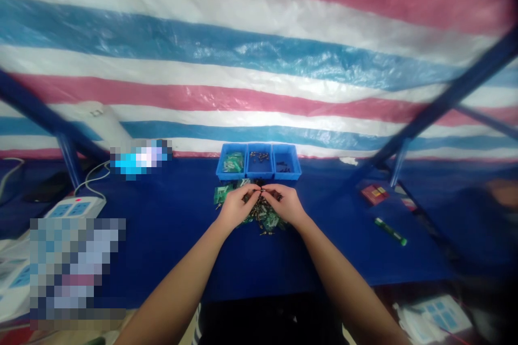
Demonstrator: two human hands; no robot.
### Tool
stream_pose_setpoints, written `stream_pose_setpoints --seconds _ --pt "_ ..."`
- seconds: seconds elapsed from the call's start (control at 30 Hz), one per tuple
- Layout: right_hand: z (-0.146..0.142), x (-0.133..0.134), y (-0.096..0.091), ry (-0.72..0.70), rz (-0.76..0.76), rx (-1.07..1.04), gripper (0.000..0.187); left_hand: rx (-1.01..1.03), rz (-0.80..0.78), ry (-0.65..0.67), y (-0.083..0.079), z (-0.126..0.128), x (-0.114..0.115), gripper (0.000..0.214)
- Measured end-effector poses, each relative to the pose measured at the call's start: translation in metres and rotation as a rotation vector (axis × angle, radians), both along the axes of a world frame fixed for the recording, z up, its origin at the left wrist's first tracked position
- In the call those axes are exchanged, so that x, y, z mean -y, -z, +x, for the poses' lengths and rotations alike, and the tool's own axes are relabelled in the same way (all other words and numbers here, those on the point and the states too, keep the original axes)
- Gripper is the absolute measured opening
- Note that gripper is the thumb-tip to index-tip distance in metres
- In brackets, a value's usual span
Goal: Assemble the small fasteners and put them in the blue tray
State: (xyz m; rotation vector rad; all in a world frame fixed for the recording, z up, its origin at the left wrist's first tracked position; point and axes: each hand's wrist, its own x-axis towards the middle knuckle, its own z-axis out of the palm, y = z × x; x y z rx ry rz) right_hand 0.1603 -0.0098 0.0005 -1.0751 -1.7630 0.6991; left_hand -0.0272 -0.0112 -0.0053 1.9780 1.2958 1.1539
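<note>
Worker's left hand (237, 206) and right hand (286, 205) meet over a pile of small green boards & dark parts (265, 216) near the back-centre of a blue table (170, 226). Fingertips of both pinch tight on one tiny dark part (262, 190) between them; the rest of each hand is curled. Three blue bins (259, 161) sit just behind the pile at the table's back edge. A green marker (390, 231) lies toward the right edge; a white power strip (76, 208) at left.

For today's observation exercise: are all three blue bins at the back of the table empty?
No. The left blue bin holds green parts, the middle bin small dark pieces, and the right bin a few dark items.
</note>
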Motion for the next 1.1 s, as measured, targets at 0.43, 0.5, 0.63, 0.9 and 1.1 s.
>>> stream_pose_setpoints --seconds 0.43,0.5,0.63,0.9,1.1 --pt "-0.0007 0.0001 0.002 -0.016 -0.003 -0.014 0.024 -0.024 -0.074 0.029 -0.0031 0.0009 0.0024 0.026" --pt "-0.0008 0.0004 0.0008 -0.012 0.003 -0.007 0.023 -0.031 -0.071 0.037 -0.0039 0.0008 0.0026 0.028" --pt "-0.0012 0.0008 -0.0011 -0.04 0.011 0.006 0.023 -0.027 -0.075 0.022 -0.0036 0.0001 0.0025 0.029" --pt "0.0005 -0.0003 -0.0009 -0.024 0.04 -0.01 0.019 0.0 -0.046 0.012 -0.0017 0.0018 0.0018 0.025" --pt "0.0004 0.0005 -0.0026 -0.046 0.046 -0.017 0.022 -0.005 -0.024 0.013 -0.0035 0.0011 0.0017 0.024"
